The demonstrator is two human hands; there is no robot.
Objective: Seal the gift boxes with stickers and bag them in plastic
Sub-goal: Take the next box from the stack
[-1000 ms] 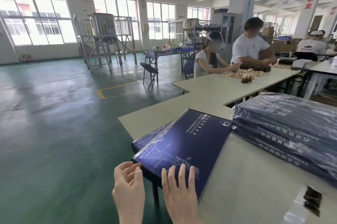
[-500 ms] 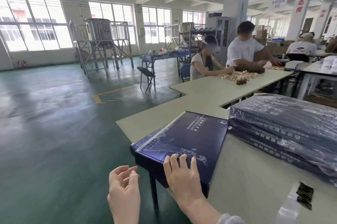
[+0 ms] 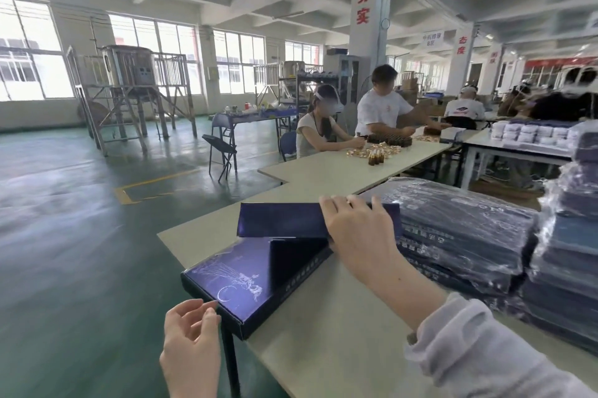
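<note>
Right hand (image 3: 356, 229) around the raised gift box (image 3: 278, 219); left hand (image 3: 191, 342) loose, apparently empty, beside the flat box (image 3: 239, 274).

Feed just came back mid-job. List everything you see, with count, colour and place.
raised gift box: one, dark blue, held on edge above the flat one
flat gift box: one, dark blue with white drawing, table's near corner
bagged boxes: two stacks, dark blue under clear plastic, table's right side
table: one, beige, foreground
brown bottles: small cluster, far table
workers: two, white tops, far table
left hand: open, beside flat gift box's near corner
right hand: grips raised gift box's top edge
</note>
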